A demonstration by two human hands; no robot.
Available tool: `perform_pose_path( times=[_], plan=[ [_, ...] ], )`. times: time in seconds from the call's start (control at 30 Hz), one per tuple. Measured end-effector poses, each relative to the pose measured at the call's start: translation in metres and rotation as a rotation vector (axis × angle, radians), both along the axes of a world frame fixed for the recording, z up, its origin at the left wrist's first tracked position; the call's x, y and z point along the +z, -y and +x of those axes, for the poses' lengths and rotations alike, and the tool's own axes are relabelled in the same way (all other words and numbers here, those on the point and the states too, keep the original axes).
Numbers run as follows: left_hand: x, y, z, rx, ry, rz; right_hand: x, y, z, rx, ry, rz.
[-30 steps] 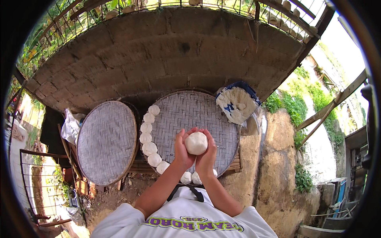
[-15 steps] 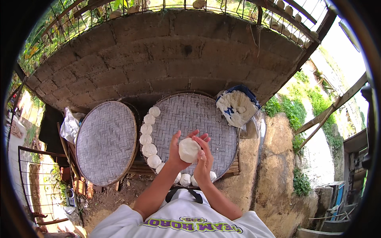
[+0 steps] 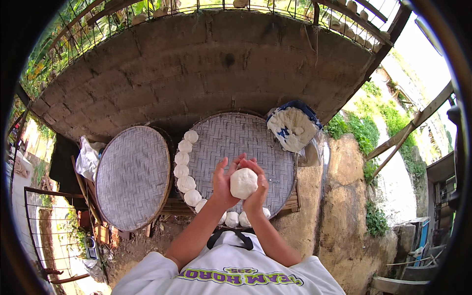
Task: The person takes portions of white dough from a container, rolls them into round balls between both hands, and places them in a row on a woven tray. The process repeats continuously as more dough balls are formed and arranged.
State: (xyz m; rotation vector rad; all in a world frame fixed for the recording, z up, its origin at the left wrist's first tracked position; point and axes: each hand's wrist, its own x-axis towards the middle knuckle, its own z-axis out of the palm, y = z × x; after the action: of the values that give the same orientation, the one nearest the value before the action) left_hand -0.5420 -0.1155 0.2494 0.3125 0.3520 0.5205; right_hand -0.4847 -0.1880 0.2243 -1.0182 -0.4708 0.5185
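Note:
Between my two palms, above the near part of a round woven tray [image 3: 221,142], sits a rounded lump of white dough [image 3: 244,184]. My left hand [image 3: 224,188] cups its left side, with the fingers pointing up and away. Around the right side curves my right hand [image 3: 259,191], its fingertips bent over behind the lump. Along the tray's left and near rim runs a curved row of similar white dough balls [image 3: 186,184]; my forearms hide part of it. A blue-rimmed container with a mass of white dough [image 3: 295,129] stands at the tray's far right edge.
Another round woven tray [image 3: 132,178] leans at the left, beside a white plastic bag [image 3: 88,160]. A block wall [image 3: 206,64] rises behind both trays. Rough concrete ground [image 3: 339,196] lies to the right, and a wire frame [image 3: 49,221] stands at the far left.
The dough lump has shifted slightly right and now lies more toward my right palm, turned between the hands. My right fingers have moved from its near right side to around and behind it.

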Motion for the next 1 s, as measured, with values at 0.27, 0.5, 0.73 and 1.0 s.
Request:
perform_pose_path(
  times=[0.27, 0.5, 0.73, 1.0],
  plan=[
    [-0.008, -0.012, -0.01, -0.127, -0.148, -0.148, 0.036, 0.007, 0.043, 0.13, 0.596, -0.13],
    [-0.008, -0.009, -0.014, -0.169, 0.14, -0.172, 0.036, 0.005, 0.032, 0.043, 0.446, -0.068],
    [-0.02, -0.012, -0.008, -0.148, 0.042, -0.265, 0.022, 0.011, -0.001, 0.109, 0.017, -0.129],
    [-0.01, -0.018, -0.017, -0.259, -0.192, -0.268, 0.028, 0.01, 0.005, 0.239, -0.305, -0.08]
  ],
)
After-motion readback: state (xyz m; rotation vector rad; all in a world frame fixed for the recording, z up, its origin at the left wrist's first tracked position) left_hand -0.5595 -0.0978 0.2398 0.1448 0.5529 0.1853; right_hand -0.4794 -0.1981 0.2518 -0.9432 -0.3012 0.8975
